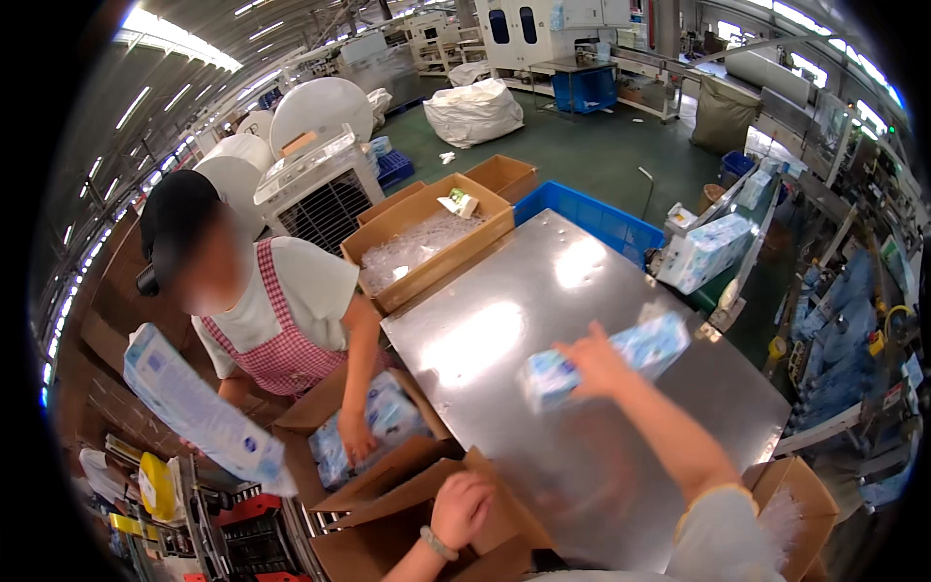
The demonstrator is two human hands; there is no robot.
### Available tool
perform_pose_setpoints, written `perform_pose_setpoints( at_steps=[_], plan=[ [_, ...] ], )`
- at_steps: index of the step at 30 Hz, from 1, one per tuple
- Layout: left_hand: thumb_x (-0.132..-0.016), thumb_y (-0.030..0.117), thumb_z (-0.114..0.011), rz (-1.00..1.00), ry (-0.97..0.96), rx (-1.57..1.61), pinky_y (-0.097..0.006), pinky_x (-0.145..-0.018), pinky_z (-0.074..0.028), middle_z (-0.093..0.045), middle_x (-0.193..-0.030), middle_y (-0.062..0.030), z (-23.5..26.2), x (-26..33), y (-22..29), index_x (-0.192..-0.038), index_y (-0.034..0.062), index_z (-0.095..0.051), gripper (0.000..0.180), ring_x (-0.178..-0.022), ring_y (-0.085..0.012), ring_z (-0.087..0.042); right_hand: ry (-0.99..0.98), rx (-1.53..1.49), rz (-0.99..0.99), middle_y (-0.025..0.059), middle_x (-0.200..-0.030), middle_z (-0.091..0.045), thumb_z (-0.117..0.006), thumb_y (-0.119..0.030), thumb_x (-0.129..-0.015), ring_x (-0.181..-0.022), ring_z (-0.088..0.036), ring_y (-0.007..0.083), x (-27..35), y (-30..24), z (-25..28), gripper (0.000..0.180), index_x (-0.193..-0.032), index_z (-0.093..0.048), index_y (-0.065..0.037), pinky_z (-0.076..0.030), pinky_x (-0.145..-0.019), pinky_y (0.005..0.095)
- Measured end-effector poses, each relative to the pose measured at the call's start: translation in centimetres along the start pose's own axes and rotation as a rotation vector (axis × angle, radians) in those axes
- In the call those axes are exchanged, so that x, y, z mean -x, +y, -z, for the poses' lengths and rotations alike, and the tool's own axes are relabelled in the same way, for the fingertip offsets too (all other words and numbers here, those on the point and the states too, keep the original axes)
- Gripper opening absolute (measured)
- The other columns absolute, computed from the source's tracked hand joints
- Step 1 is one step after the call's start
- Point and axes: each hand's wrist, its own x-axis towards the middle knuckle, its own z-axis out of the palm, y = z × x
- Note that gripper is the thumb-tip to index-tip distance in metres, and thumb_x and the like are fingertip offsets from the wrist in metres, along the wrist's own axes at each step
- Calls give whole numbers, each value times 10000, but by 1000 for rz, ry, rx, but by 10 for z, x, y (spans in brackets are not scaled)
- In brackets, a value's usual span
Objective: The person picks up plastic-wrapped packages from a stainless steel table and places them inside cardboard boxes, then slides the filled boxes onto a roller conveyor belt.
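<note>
My right hand point(596, 364) reaches across the metal table and grips a long blue-and-white plastic-wrapped pack point(655, 341) from above, fingers over its top. The pack lies on the tabletop, slightly smeared by motion. Over an open cardboard box point(388, 538) at the table's near left edge hovers my left hand point(461, 509), a bracelet on its wrist. Its fingers are curled in and no object shows in them. Across to the left, a co-worker holds another long pack point(204, 412) in one hand. The co-worker's other hand rests on packs point(373, 422) inside a second box.
Metal table point(485, 388) lies before me. A carton of clear plastic wrapping point(422, 247) and a blue crate point(592, 218) border its far edge. At right, a conveyor carries another pack point(706, 254); machinery stands beyond. Another open carton point(800, 514) is near my right elbow.
</note>
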Motion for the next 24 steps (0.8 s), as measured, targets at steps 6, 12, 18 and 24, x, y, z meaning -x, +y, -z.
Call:
perform_pose_setpoints(
  at_steps=[6, 12, 18, 24],
  plan=[
    [-688, 230, -849, -95, -149, -354, -508, -1130, -340, -548, -1343, -179, -44, -124, 5, -1339, 83, -534, 738, -1303, -373, -475, 366, -204, -103, 182, -1414, -549, -710, -487, -865, -1371, -460, 324, 24, -30, 2, 758, -1465, -495, -78, -200, -1187, 637],
    [-659, 196, -822, -174, -530, -416, -458, -1043, -386, -575, -1165, -136, -79, -156, -4, -1327, 73, -515, 745, -1156, -318, -533, 383, -165, -923, 203, -1616, -283, -693, -522, -861, -1515, -190, 413, -9, 105, 34, 752, -1460, -515, -103, -250, -1092, 765],
    [-675, 111, -705, -481, -275, -466, -415, -930, -426, -571, -1089, -107, 0, -141, 51, -1246, 69, -573, 588, -1052, -285, -555, 451, -194, -916, 190, -1628, -280, -679, -570, -873, -1530, -167, 426, 13, 138, -35, 632, -1312, -633, -118, -406, -1085, 615],
    [-593, 206, -861, -12, 91, -284, -468, -903, -428, -559, -1139, -156, 140, -41, 65, -1255, 42, -558, 746, -1022, -364, -549, 436, -296, -439, 124, -1506, -494, -725, -424, -884, -1474, -338, 378, 100, 19, -49, 357, -1005, -705, -88, -478, -1044, 500]
  ],
)
